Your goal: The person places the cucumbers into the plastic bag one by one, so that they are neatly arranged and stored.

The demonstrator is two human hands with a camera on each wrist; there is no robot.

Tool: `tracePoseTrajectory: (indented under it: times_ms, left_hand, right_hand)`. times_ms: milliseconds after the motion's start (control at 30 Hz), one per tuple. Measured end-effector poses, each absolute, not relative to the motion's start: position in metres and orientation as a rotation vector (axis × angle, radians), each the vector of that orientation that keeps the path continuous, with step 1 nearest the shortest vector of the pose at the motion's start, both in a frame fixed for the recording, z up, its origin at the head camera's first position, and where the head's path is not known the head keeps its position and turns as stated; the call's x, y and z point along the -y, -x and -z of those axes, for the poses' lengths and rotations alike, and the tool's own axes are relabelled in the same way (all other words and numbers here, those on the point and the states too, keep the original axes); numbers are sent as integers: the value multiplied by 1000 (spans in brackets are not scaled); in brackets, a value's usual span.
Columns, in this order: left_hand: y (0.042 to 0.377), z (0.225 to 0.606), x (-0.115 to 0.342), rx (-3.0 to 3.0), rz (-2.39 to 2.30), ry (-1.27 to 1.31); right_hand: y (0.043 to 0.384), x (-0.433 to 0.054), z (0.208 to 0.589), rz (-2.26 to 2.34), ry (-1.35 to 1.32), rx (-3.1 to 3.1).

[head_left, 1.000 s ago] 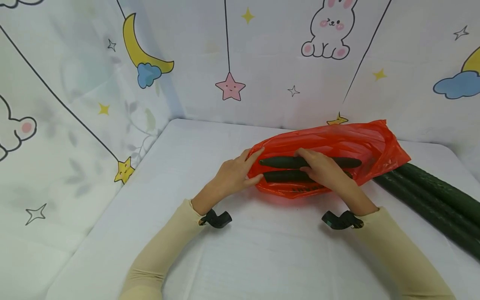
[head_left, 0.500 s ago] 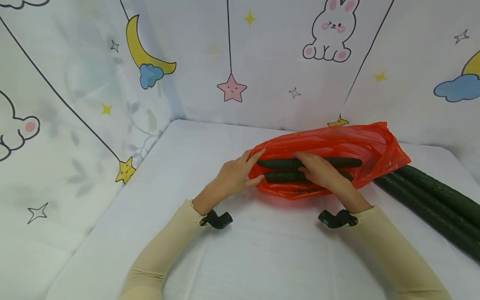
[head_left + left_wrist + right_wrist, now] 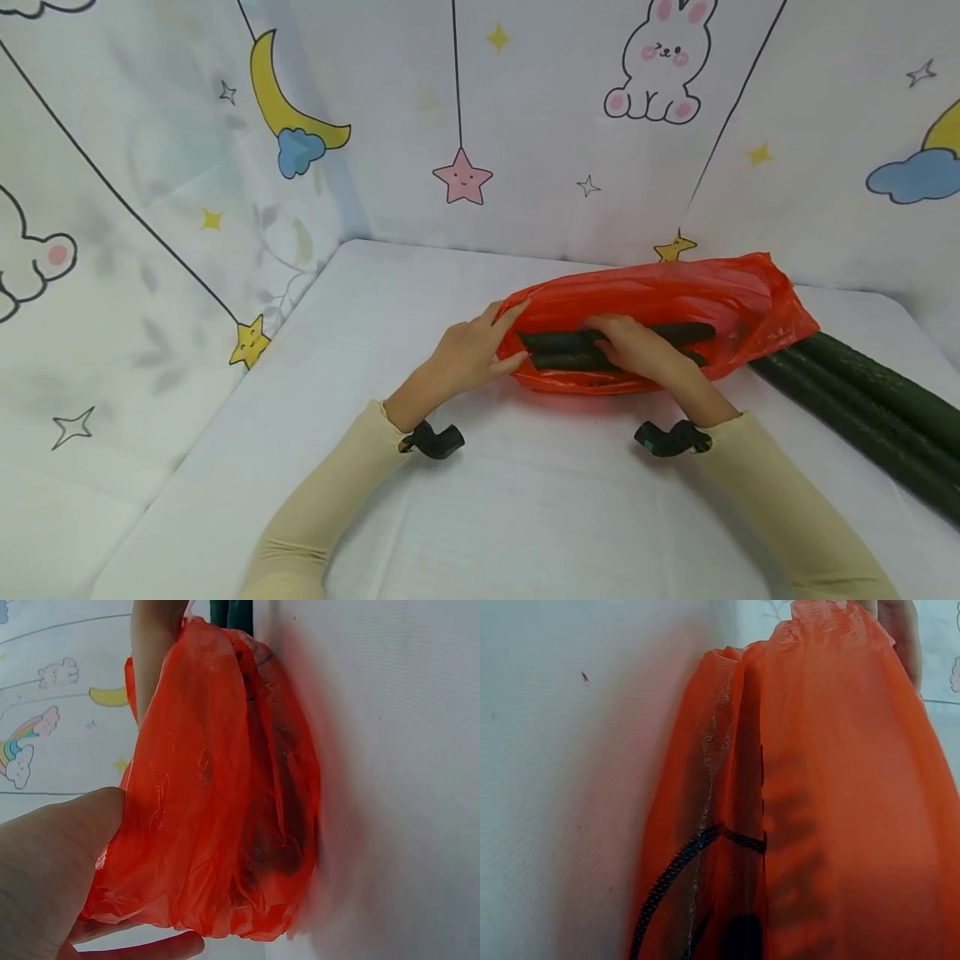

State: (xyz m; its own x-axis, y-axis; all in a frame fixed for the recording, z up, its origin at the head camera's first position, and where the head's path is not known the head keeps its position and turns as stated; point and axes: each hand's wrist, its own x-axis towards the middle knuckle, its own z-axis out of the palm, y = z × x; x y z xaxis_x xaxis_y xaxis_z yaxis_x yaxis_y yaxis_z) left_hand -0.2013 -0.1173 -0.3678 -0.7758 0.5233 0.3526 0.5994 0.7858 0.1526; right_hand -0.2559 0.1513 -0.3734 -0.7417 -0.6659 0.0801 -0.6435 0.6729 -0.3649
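Observation:
A red plastic bag (image 3: 660,287) lies on its side with its long mouth toward me. Inside it, a dark green cucumber (image 3: 551,342) rests along a second cucumber (image 3: 566,361). My right hand (image 3: 637,348) reaches into the mouth and grips the upper cucumber around its middle, covering part of both. At the bag's left end my left hand (image 3: 463,354) holds the plastic, thumb and forefinger spread apart. In the left wrist view the thumb (image 3: 64,840) lies against the red film, with fingers showing below it. The right wrist view shows mostly the bag's side (image 3: 840,795) with dark printing, hiding the right fingers.
Several long cucumbers (image 3: 892,383) lie side by side on the white table (image 3: 525,517) at the right, their far ends under or behind the bag. A printed white cloth (image 3: 397,108) hangs behind the table. Black wrist mounts (image 3: 437,442) sit on both sleeves.
My right hand has pushed the upper cucumber lower into the bag, close against the other one. The bag's top edge has sagged slightly. My left hand keeps its place.

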Motion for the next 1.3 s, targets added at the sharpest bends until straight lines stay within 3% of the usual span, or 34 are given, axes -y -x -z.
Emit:
tracePoseTrajectory:
  times_ms: [867, 1300]
  left_hand:
    - [201, 370, 115, 2689, 398, 872]
    - [202, 370, 114, 2713, 400, 855]
  right_hand:
    - [227, -159, 369, 535, 1058, -2904]
    - [214, -171, 377, 796, 1077, -3041]
